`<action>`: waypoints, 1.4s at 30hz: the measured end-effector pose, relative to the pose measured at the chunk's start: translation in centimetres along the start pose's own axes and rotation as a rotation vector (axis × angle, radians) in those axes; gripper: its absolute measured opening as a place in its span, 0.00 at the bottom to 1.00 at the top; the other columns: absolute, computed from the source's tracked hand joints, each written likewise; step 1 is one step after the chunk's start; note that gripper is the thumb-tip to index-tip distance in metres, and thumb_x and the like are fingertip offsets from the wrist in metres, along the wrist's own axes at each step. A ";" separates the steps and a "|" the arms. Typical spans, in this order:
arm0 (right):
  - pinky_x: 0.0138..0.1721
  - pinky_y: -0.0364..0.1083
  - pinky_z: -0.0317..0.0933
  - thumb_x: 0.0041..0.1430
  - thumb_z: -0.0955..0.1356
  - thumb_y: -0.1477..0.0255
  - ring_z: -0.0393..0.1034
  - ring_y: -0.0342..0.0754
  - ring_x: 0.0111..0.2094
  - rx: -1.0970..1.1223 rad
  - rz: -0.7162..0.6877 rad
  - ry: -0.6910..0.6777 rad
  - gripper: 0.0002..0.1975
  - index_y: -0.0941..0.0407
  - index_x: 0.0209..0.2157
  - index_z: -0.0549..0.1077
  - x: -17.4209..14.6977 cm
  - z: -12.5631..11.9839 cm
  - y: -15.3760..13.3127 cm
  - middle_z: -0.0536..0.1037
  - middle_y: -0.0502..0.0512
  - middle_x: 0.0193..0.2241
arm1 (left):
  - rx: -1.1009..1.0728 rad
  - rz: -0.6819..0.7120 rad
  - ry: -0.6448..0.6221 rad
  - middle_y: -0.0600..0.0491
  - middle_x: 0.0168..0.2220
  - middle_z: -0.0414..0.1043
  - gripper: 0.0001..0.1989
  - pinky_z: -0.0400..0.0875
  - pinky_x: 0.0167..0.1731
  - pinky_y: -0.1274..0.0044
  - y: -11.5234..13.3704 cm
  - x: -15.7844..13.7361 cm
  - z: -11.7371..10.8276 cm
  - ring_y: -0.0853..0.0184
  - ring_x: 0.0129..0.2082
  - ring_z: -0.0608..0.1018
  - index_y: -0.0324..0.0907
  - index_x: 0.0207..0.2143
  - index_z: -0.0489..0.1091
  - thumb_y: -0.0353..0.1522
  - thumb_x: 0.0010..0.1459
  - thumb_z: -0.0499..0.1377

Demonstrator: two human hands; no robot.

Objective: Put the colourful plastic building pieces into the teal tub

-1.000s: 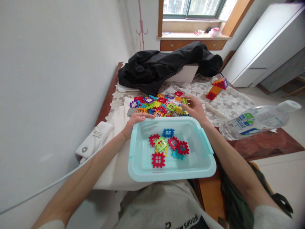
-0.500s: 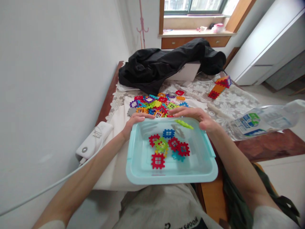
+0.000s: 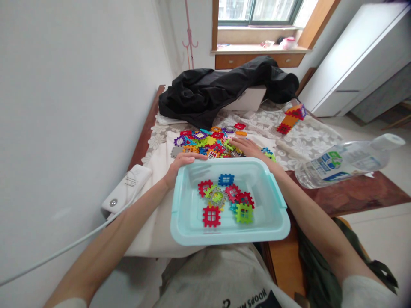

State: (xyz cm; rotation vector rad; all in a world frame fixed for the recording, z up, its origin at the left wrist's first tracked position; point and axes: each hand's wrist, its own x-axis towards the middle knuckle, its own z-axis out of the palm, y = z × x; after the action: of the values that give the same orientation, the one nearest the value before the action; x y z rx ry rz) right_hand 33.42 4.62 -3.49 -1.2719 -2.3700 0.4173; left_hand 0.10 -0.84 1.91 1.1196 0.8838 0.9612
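Observation:
A light blue plastic bin rests at the table's near edge, over my lap. Several coloured square waffle tiles lie in it, among them a green tile and a red tile. My left hand grips the bin's far left rim. My right hand reaches past the far rim and lies flat on the pile of coloured tiles spread on the lace tablecloth, fingers apart.
A black jacket lies over a white box at the table's far end. A small tower of joined tiles stands at the right. A plastic water bottle lies at the right edge. A white device with a cable sits left.
The green tile that was falling from my right hand over the bin now lies in the bin. My right hand has moved back out to the pile.

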 end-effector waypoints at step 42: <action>0.48 0.53 0.72 0.60 0.69 0.74 0.79 0.53 0.47 0.430 0.082 0.469 0.18 0.51 0.51 0.78 0.0 -1.7 -0.5 0.84 0.55 0.47 | -0.033 -0.020 0.019 0.48 0.36 0.86 0.14 0.74 0.37 0.74 0.0 -0.3 0.3 0.62 0.33 0.81 0.39 0.35 0.88 0.37 0.51 0.66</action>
State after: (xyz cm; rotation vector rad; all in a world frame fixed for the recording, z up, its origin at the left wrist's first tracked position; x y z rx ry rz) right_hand 33.88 4.51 -1.83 -1.1170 -1.7287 0.5491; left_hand 0.28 -1.26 2.01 1.0736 0.8896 0.9683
